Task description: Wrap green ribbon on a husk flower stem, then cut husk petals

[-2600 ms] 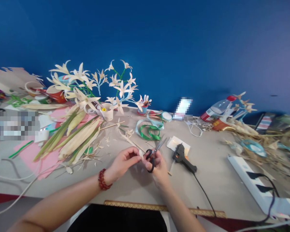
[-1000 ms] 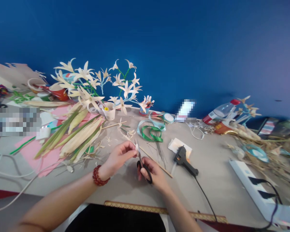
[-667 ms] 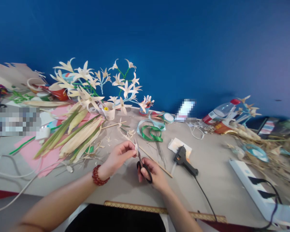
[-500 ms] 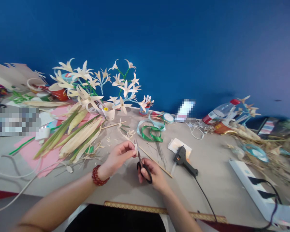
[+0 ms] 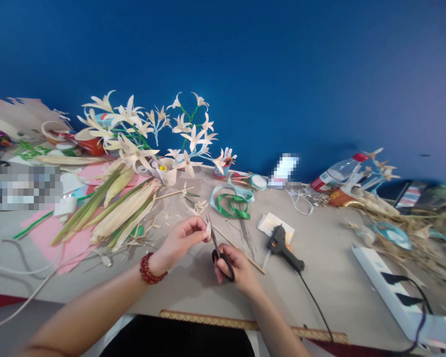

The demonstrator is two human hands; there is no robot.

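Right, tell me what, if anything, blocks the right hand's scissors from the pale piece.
Nothing visible: the scissors in the right hand have their blades beside the pale piece pinched by the left hand.

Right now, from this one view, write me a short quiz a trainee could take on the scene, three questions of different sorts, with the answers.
1. Multiple choice: what does the right hand hold?
A) a pen
B) scissors
C) a cup
2. True or false: in this view, the glue gun lies between the green ribbon and the power strip.
3. Fill in the blank: the bottle near the wall has a ____ cap.

Key: 1. B; 2. true; 3. red
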